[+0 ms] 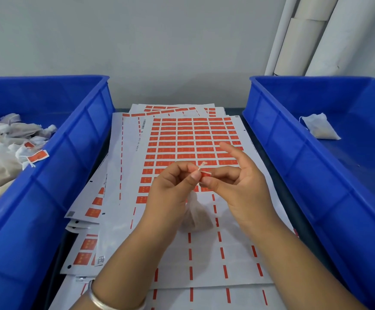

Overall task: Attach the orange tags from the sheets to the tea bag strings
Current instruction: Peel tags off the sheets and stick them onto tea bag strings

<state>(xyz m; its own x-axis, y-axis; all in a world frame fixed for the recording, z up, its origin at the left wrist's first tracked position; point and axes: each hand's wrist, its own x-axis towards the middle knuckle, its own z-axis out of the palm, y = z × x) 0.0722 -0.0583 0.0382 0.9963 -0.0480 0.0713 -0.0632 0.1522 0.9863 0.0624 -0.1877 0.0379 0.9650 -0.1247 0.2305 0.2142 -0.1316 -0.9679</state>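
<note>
Hands [171,186] [238,186] pinch orange tag [205,174]; left bin [70,135] holds tagged bags [7,148]; right bin [282,130] one bag [319,126].

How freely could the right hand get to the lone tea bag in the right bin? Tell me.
Probably yes, once freed. The right hand now pinches an orange tag with the left hand. The lone tea bag lies uncovered in the right bin, nothing between.

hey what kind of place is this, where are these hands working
Probably a small packing workbench for tea bags, not a home kitchen. Two blue bins flank stacked sheets of orange tags; the left one holds many tea bags, some already tagged.
</note>
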